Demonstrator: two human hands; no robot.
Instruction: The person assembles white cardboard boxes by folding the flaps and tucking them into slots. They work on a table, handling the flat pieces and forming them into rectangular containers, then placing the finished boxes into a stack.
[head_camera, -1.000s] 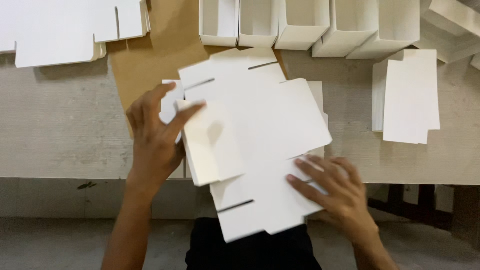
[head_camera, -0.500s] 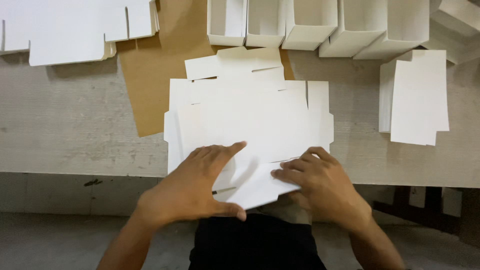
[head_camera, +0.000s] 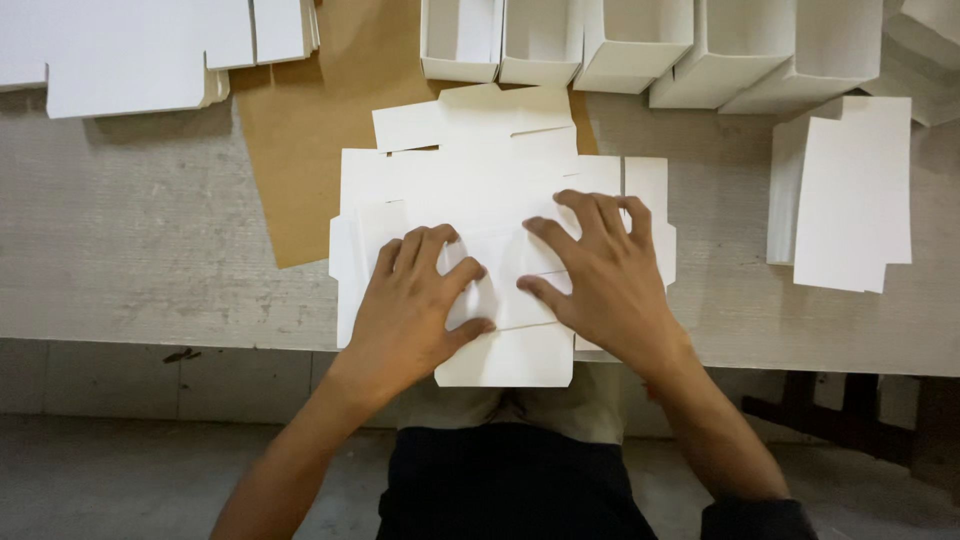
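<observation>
We have both hands flat on a white die-cut carton blank (head_camera: 500, 215) that lies directly beneath them at the near edge of the table (head_camera: 130, 260). Our left hand (head_camera: 415, 305) presses palm-down with fingers spread, gripping nothing; our right hand (head_camera: 600, 280) does the same just beside it, fingertips pointing away from us. The 2 hands sit about equally near the blank, 1 on each half, with a narrow strip of card showing between the thumbs.

The blank's long axis runs away from us, from the flap overhanging the table edge to the tabs at the far end. It seems to rest on more flat blanks, and partly on a brown cardboard sheet (head_camera: 310, 130).

Beyond, a row of erected white boxes (head_camera: 640, 45) stands open-topped; they look empty, though we cannot see every floor. Flat blanks (head_camera: 130, 50) lie far left, and a folded stack (head_camera: 850, 190) lies to the right.
</observation>
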